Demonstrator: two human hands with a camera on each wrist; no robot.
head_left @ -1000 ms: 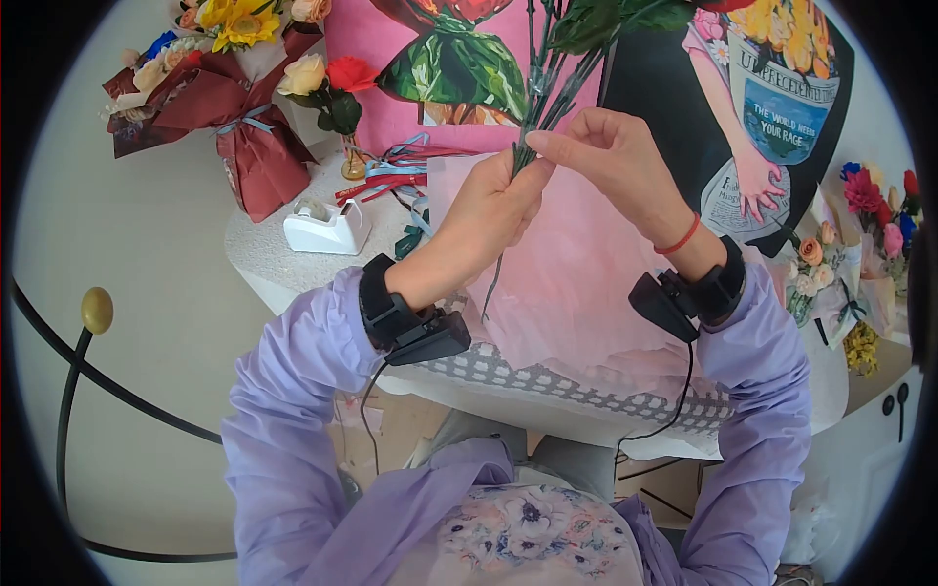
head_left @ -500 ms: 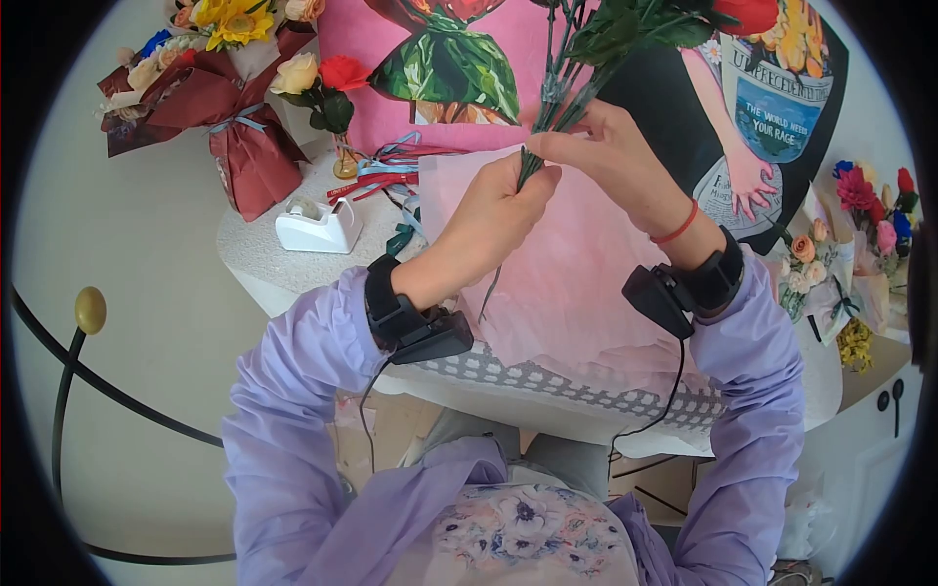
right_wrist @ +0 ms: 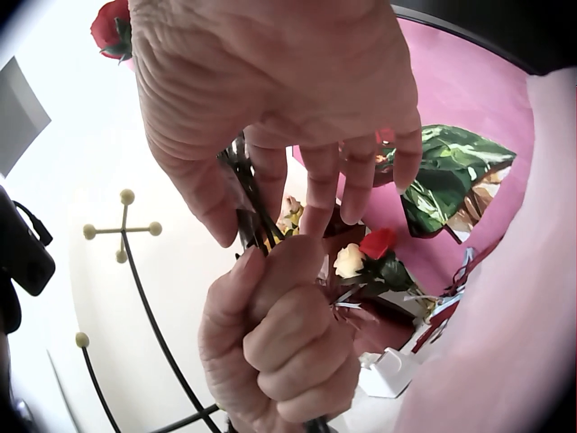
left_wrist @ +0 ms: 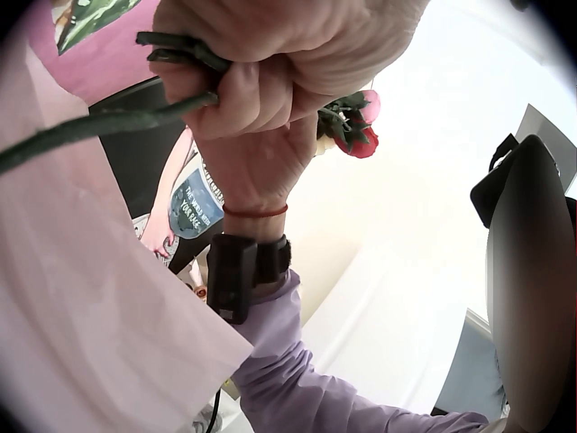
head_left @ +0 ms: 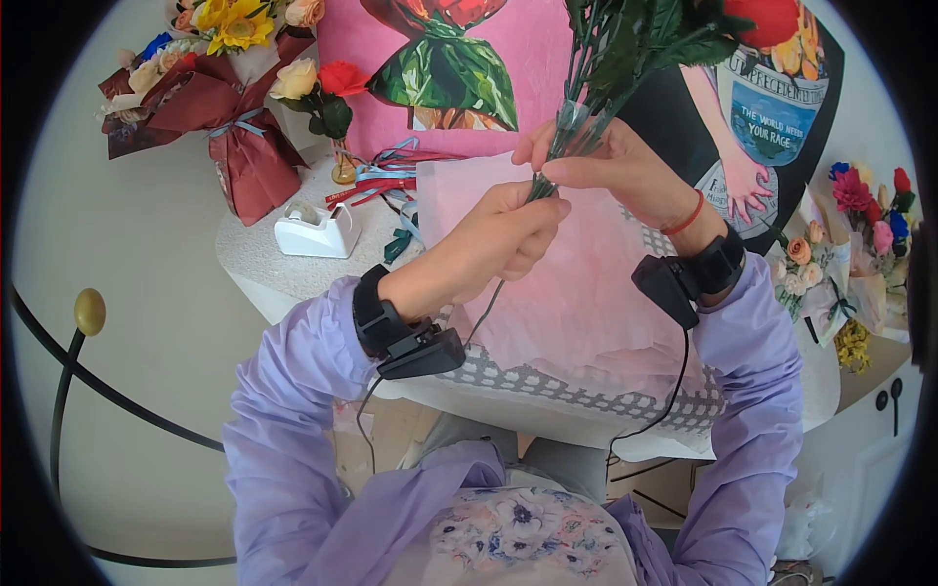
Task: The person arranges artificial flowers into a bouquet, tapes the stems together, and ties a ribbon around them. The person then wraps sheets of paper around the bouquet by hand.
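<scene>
My left hand [head_left: 503,234] grips the gathered green stems of a bunch of artificial roses near their lower ends. Cut stem ends [left_wrist: 180,47] poke out of that fist in the left wrist view, and one long stem [left_wrist: 108,131] trails away from it. Just above, my right hand [head_left: 630,176] surrounds the stems loosely, thumb in front and fingers behind. Those fingers [right_wrist: 317,185] hang fairly straight and apart in the right wrist view. Clear wrapping [head_left: 574,122] shines around the stems there. Higher up are dark leaves [head_left: 616,44] and a red rose [head_left: 767,20].
Pale pink wrapping sheets [head_left: 547,303] lie on the table under the hands. To the left stand a white tape dispenser [head_left: 318,232], ribbons [head_left: 391,176], a small vase [head_left: 343,166] and a maroon-wrapped bouquet [head_left: 254,166]. More bouquets [head_left: 806,259] are at the right.
The bunch has shifted right and lower in the head view, bringing the red rose in. My right hand has gone from pinching near the stems to spreading its fingers around them.
</scene>
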